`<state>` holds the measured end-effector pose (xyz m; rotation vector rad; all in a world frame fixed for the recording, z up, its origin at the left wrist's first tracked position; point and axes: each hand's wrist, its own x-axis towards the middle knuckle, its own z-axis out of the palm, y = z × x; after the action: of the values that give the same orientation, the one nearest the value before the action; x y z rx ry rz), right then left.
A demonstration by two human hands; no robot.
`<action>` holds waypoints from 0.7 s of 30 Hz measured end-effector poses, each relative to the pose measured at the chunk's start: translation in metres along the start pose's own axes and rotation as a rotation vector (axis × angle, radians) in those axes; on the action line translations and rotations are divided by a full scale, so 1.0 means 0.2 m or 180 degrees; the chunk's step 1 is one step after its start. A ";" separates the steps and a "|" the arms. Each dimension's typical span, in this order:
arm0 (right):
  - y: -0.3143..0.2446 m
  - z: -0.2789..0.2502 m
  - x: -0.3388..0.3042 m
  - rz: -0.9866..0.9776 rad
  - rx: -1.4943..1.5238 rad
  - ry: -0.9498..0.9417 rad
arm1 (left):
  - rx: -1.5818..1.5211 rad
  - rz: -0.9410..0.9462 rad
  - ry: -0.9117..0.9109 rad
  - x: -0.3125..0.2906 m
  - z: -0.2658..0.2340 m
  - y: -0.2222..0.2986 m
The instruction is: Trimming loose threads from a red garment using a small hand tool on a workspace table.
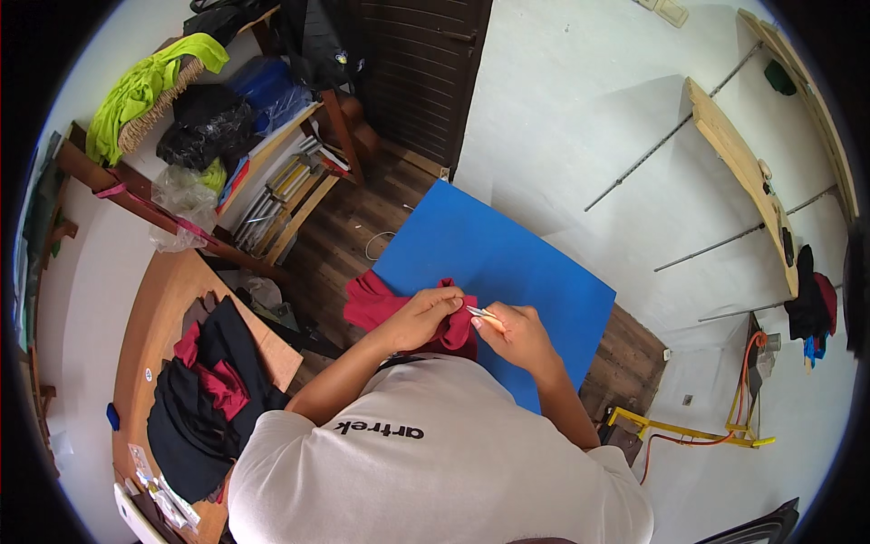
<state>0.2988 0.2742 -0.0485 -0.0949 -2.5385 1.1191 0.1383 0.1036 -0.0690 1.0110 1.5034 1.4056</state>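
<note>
Dark red cloth (372,299) lies bunched over the near left part of the blue tabletop (489,245). My left hand (419,319) pinches a raised edge of this cloth between thumb and fingers. In my right hand (518,335) is a small pair of thread snips (480,313), with a bright metal tip and a pale yellowish handle. The tip points left and lies against the cloth, close to my left fingertips. Whether the blades are apart is too small to tell. Some of the cloth is hidden behind my hands and body.
Left of me, a wooden table (181,290) carries a heap of black and red fabric (204,408). A shelf rack (340,136) with bags and rods stands at the back left. Wooden wall shelves (743,172) and a yellow metal frame (671,424) are on the right.
</note>
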 end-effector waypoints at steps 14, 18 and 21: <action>0.02 -0.02 0.00 0.0078 0.0207 -0.0065 | -0.0093 0.0008 -0.0179 0.00 0.01 0.02; 0.02 -0.02 0.00 0.0091 0.0131 -0.0111 | -0.0002 0.0007 -0.0200 0.00 0.01 0.03; 0.02 -0.01 0.01 0.0053 0.0148 -0.0085 | 0.0015 0.0024 -0.0210 0.00 0.01 0.02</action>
<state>0.2979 0.2791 -0.0501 -0.0897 -2.5378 1.1927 0.1391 0.1050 -0.0645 1.0567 1.4570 1.3616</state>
